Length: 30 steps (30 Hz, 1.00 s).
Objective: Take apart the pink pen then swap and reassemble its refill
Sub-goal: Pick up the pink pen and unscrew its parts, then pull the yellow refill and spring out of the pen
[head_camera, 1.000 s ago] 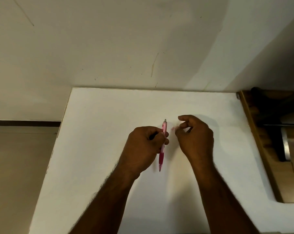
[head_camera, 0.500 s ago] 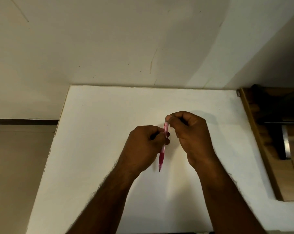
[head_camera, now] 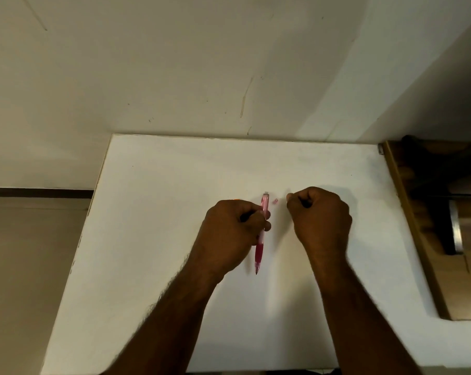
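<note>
The pink pen (head_camera: 259,250) stands almost upright in the picture, its dark pink grip and tip pointing toward me and its pale top end pointing away. My left hand (head_camera: 229,234) is closed around the pen's middle, just above the white table (head_camera: 161,185). A tiny pink piece (head_camera: 275,201) lies just right of the pen's top end. My right hand (head_camera: 321,220) is curled into a fist to the right of that piece, apart from the pen. Nothing shows inside the fist. A sliver of something orange (head_camera: 237,199) peeks out behind my left hand.
The table's back edge meets a cream wall. Its left edge drops to the floor. A wooden piece of furniture (head_camera: 418,239) with a dark object (head_camera: 431,171) and a metal bar (head_camera: 456,228) borders the right side.
My right hand went to the pen's top end, then pulled back to the right and closed into a fist. The tiny pink piece now lies beside the pen. My left hand kept its hold.
</note>
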### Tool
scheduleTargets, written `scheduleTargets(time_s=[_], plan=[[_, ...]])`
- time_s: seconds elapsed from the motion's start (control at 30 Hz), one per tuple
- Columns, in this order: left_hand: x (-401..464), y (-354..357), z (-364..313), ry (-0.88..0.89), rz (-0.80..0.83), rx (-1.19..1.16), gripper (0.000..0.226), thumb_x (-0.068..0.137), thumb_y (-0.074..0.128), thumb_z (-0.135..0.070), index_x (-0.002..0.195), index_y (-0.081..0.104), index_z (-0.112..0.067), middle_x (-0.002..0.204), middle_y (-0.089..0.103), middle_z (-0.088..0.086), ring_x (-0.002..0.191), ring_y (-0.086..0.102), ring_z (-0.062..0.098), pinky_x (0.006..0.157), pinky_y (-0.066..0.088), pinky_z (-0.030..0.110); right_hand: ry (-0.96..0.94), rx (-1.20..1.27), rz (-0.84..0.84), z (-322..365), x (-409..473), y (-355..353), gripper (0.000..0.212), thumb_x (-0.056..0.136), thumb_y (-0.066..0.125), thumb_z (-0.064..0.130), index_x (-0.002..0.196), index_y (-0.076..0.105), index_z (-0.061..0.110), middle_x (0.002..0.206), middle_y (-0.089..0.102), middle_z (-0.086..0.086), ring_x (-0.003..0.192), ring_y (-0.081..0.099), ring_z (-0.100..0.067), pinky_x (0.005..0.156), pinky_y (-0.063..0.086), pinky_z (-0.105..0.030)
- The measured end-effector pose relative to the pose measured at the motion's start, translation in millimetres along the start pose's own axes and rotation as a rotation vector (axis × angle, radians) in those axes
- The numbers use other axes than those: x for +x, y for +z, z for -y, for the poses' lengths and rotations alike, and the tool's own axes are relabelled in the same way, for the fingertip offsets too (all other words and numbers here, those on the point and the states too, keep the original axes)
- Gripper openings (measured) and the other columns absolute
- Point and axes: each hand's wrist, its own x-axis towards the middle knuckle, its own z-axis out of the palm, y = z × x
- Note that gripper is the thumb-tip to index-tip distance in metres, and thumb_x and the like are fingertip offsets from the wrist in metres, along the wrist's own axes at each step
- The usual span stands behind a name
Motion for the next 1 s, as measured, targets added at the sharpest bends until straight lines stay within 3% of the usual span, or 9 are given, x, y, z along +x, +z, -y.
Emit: scheduleTargets(time_s=[0.1, 0.2, 0.33, 0.43, 0.5, 0.57, 0.67, 0.83, 1.0], plan=[[0, 1, 1, 0.006, 0.012, 0.023, 0.023, 0.091, 0.058, -0.022, 0.081, 0.079, -0.022, 0.089, 0.080, -0.006, 0.085, 0.076, 0.018, 0.084, 0.061, 0.049, -0.053, -0.157, 0.039, 0, -2, 7, 0.024, 0.096, 0.065, 0.035, 0.083, 0.074, 0.017, 0.079, 0.073, -0.001, 0.066, 0.057, -0.015, 0.066, 0.038, -0.025], [-1, 0, 0, 0.000, 0.015, 0.012, 0.026, 0.082, 0.055, -0.030, 0.077, 0.079, -0.022, 0.088, 0.080, -0.005, 0.084, 0.076, 0.019, 0.083, 0.061, 0.050, -0.077, -0.181, 0.012, 2, -2, 3, 0.026, 0.097, 0.064, 0.038, 0.089, 0.077, 0.017, 0.085, 0.077, -0.003, 0.073, 0.067, -0.021, 0.069, 0.040, -0.025], [2, -3, 3, -0.015, 0.007, -0.039, 0.024, 0.088, 0.057, -0.022, 0.077, 0.079, -0.018, 0.085, 0.079, -0.008, 0.081, 0.077, 0.019, 0.082, 0.062, 0.050, 0.015, 0.153, -0.089, 3, 3, -24, 0.018, 0.089, 0.075, 0.037, 0.082, 0.078, 0.020, 0.079, 0.077, 0.003, 0.071, 0.069, -0.017, 0.071, 0.046, -0.027], [4, -3, 4, -0.031, -0.008, -0.062, 0.026, 0.093, 0.057, -0.016, 0.080, 0.079, -0.015, 0.083, 0.080, -0.005, 0.076, 0.077, 0.018, 0.081, 0.063, 0.047, 0.150, 0.513, 0.305, 10, -2, -42, 0.016, 0.087, 0.078, 0.033, 0.075, 0.077, 0.022, 0.071, 0.077, 0.003, 0.059, 0.070, -0.009, 0.058, 0.053, -0.028], [4, -3, 4, -0.026, -0.011, -0.058, 0.026, 0.093, 0.056, -0.017, 0.082, 0.079, -0.011, 0.080, 0.079, 0.002, 0.075, 0.076, 0.024, 0.079, 0.063, 0.049, 0.129, 0.488, 0.619, 16, -10, -45, 0.010, 0.085, 0.080, 0.028, 0.077, 0.079, 0.023, 0.075, 0.079, 0.001, 0.063, 0.075, -0.013, 0.054, 0.055, -0.022], [4, -2, 4, 0.003, -0.017, -0.043, 0.030, 0.088, 0.054, -0.023, 0.079, 0.075, -0.004, 0.078, 0.074, 0.016, 0.077, 0.073, 0.037, 0.077, 0.061, 0.055, 0.088, 0.423, 0.761, 21, -17, -43, 0.009, 0.080, 0.084, 0.025, 0.080, 0.079, 0.018, 0.077, 0.080, -0.005, 0.070, 0.078, -0.020, 0.059, 0.060, -0.025], [5, -2, 6, 0.030, -0.040, -0.018, 0.032, 0.081, 0.050, -0.026, 0.074, 0.071, -0.003, 0.075, 0.070, 0.023, 0.079, 0.069, 0.046, 0.076, 0.058, 0.059, 0.067, 0.369, 0.759, 26, -18, -36, 0.018, 0.077, 0.088, 0.022, 0.084, 0.076, 0.010, 0.073, 0.079, -0.008, 0.069, 0.078, -0.024, 0.065, 0.064, -0.032], [7, -3, 10, 0.018, -0.040, -0.005, 0.026, 0.089, 0.054, -0.016, 0.076, 0.073, -0.003, 0.078, 0.071, 0.022, 0.081, 0.071, 0.043, 0.078, 0.059, 0.057, 0.050, 0.283, 0.703, 28, -18, -26, 0.014, 0.077, 0.087, 0.019, 0.078, 0.075, 0.013, 0.070, 0.078, -0.006, 0.066, 0.078, -0.024, 0.075, 0.065, -0.048], [12, -11, 14, 0.049, -0.236, 0.185, 0.015, 0.090, 0.067, -0.030, 0.081, 0.076, -0.021, 0.070, 0.074, -0.007, 0.067, 0.072, 0.011, 0.072, 0.059, 0.032, 0.044, 0.160, 0.610, 26, -16, -18, 0.016, 0.077, 0.088, 0.026, 0.074, 0.074, 0.018, 0.069, 0.077, -0.002, 0.069, 0.076, -0.022, 0.080, 0.063, -0.047]])
